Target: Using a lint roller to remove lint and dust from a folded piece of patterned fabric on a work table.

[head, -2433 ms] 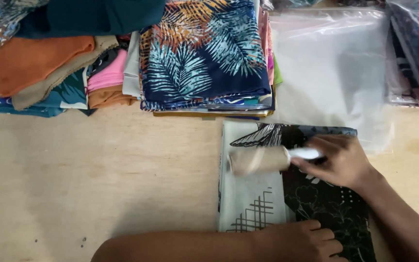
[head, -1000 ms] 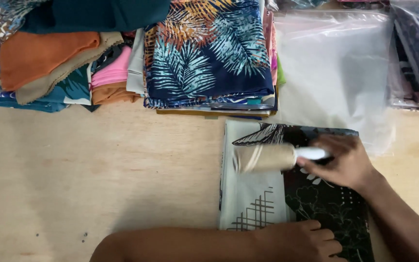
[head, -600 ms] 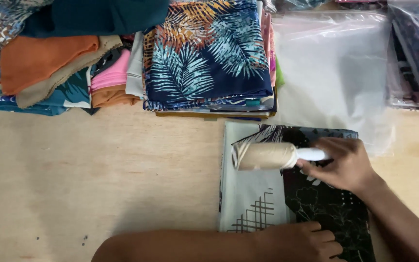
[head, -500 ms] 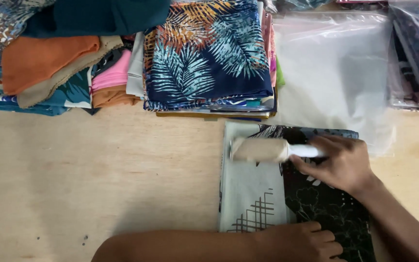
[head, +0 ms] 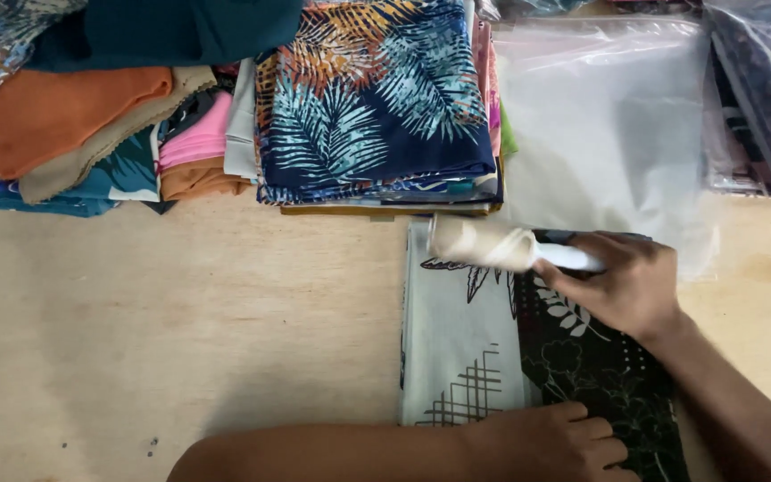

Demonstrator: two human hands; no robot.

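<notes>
Right hand grip hides lint roller handle (left hand cropped).

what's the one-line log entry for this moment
right hand: grips lint roller at far edge of folded cloth | left hand: presses cloth's near edge | wooden table

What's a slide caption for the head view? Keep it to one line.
Right hand runs a lint roller over folded patterned cloth pinned by left hand.
</notes>
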